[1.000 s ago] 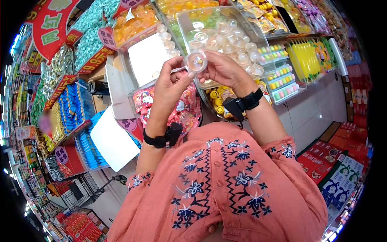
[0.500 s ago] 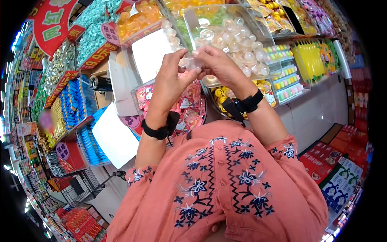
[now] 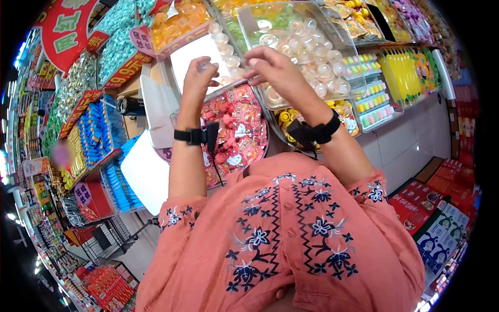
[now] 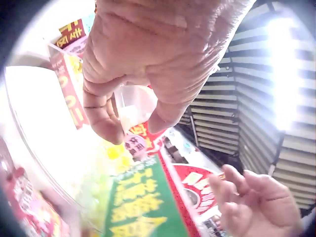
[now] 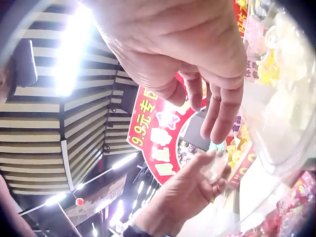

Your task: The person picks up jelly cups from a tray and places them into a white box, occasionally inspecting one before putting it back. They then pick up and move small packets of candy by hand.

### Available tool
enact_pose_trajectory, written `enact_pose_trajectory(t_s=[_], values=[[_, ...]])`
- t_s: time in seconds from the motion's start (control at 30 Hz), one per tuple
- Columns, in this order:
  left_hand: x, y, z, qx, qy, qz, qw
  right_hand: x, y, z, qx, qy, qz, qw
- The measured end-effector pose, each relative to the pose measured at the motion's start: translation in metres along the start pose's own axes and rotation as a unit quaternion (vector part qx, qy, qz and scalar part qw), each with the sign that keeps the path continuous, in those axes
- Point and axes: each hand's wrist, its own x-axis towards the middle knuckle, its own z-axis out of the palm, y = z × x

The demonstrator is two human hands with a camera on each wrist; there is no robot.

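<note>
My left hand [image 3: 204, 67] is raised over the candy display and pinches a small clear jelly cup [image 3: 207, 65] between thumb and fingers. In the left wrist view its fingers [image 4: 106, 116] curl round the clear cup [image 4: 131, 106]. My right hand [image 3: 255, 66] hovers a short way to the right with relaxed fingers and holds nothing. It hangs above a clear bin [image 3: 347, 61] heaped with the same jelly cups [image 3: 304, 49]. The right wrist view shows the right hand's fingers [image 5: 217, 106] straight above the left hand holding the cup [image 5: 215, 165].
A bin of red cartoon-cat candies [image 3: 236, 130] lies under both forearms. Orange jelly cups [image 3: 179, 23], yellow packs [image 3: 397, 75] and blue packs [image 3: 93, 132] fill neighbouring bins. White cards [image 3: 148, 174] stand at the left; red boxes [image 3: 416, 203] are stacked on the floor at the right.
Both hands held the cup together earlier. They have now parted: the left hand has moved left with the cup, and the right hand has let go of it.
</note>
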Motion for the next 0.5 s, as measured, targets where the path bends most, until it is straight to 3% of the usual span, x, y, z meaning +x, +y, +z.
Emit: enact_pose_trajectory(t_s=[0.13,0.37,0.5], values=[[0.036,-0.04,-0.017,0.246,0.029,0.017,0.969,-0.007,0.001,-0.025,-0.023,0.004,0.034,0.999],[0.07,-0.104,-0.013,0.371,-0.062,0.032,0.926,-0.023,0.003,-0.03,-0.028,0.017,0.073,0.997],[0.055,-0.071,0.0,0.486,-0.114,-0.006,0.867,-0.029,0.004,-0.034,-0.027,0.024,0.071,0.997]])
